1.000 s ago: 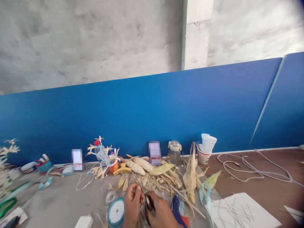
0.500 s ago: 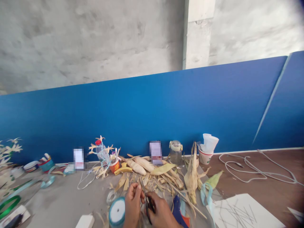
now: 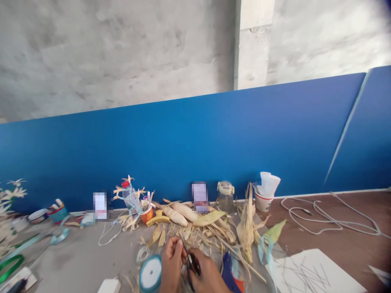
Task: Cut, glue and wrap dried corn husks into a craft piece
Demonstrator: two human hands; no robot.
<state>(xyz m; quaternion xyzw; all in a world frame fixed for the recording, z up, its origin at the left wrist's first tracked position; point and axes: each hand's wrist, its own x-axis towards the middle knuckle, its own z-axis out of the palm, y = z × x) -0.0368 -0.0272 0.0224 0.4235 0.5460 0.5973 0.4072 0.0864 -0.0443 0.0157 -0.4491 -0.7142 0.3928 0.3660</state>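
Note:
At the bottom middle of the head view, my left hand pinches a thin strip of dried corn husk that rises between my hands. My right hand is closed on black scissors, whose blades sit at the strip close to my left fingers. A spool of teal ribbon stands just left of my left hand. A blue glue gun lies right of my right hand. A heap of corn husks spreads behind both hands.
A glass jar, stacked white cups, a small bottle with husk flowers and ribbon rolls line the blue partition. White cables and a white sheet with thin sticks lie at the right.
Both hands stay at the same spot with small shifts; the view has barely moved.

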